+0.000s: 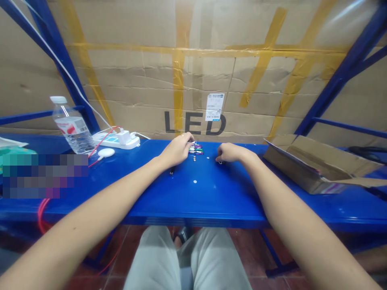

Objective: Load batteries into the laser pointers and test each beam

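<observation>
On the blue table [169, 201], my left hand [179, 148] is closed at the left end of a small row of colourful shiny metal pieces [197, 150]; what its fingers grip is too small to name. My right hand [228, 153] is closed low over the table to the right, with a small metal ring [220, 162] at its fingertips. Tiny metal parts [194, 158] lie just in front of the row. A small dark item [171, 172] lies beneath my left wrist, partly hidden. A whitish disc [195, 181] rests nearer the front edge.
An open cardboard box [302, 169] stands at the right. At the left are a water bottle [74, 129], a white power strip [109, 140], a white oval device [106, 152] and a red cable [42, 213]. A large carton [136, 88] rises behind the table.
</observation>
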Available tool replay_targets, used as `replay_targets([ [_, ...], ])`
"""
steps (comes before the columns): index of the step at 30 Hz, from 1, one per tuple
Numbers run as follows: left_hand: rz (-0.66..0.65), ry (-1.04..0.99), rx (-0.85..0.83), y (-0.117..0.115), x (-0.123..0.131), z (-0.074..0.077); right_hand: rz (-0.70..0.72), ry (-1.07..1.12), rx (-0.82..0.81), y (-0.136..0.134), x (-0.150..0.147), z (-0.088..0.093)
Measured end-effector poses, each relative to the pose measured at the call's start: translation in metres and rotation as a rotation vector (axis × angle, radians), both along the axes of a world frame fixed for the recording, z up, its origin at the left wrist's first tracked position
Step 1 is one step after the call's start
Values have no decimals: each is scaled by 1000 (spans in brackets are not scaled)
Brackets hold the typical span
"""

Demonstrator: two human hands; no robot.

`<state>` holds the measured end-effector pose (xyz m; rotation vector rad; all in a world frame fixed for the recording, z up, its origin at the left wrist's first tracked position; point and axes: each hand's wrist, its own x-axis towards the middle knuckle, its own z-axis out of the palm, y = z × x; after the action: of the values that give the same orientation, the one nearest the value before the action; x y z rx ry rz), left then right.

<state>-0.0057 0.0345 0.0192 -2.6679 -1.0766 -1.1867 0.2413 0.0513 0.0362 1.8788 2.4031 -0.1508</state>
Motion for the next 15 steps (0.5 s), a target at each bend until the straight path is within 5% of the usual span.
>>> replay_targets([
  [8,-8,-22,-31,-3,3,1,109,-6,-2,-5,-15,-8],
  [15,-38,-72,-66,0,3,-3,197,243,156,-12,-26,-8],
])
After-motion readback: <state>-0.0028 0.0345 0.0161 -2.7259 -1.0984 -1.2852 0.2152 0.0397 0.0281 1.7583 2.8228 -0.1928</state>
